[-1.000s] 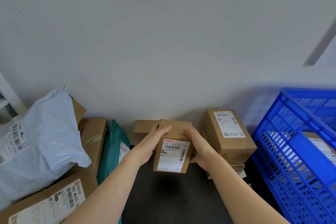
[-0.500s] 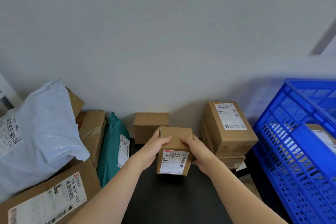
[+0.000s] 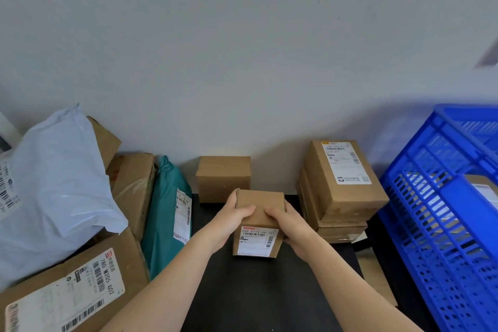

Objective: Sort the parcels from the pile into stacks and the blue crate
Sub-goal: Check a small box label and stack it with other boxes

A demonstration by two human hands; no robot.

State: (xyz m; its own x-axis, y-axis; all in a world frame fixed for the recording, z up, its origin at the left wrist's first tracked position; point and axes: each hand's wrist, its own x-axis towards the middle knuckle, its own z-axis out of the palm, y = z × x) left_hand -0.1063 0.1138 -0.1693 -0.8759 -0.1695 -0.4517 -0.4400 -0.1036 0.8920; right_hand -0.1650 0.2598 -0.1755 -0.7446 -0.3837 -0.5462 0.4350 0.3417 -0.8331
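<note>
- While the pile along the left edge of the dark tabletop (image 3: 256,291) looks largely untouched, it gives the best measure of what is left. It holds a pale grey plastic mailer bag (image 3: 54,183), a large labelled brown cardboard box (image 3: 80,286) at the near left corner, a taped brown carton (image 3: 134,183) and a teal plastic mailer (image 3: 164,213) leaning on them.
- At the far edge, near the middle, a small plain brown cardboard cube (image 3: 223,178) stands by the wall, apparently already sorted.
- Just in front of it is the small labelled brown cardboard box (image 3: 260,224), with its label facing the near edge. The left hand (image 3: 231,219) is curled round its left side and the right hand (image 3: 289,221) grips its right side. Whether its base touches the tabletop, I cannot tell.
- Toward the right edge, a stack of flat brown cardboard boxes (image 3: 342,183) rises, its top one labelled; that looks like finished work.
- Beyond the right edge, a blue slatted plastic crate (image 3: 444,210) holds at least one labelled parcel (image 3: 482,191).
- Judged overall, the sorting seems under halfway done.
</note>
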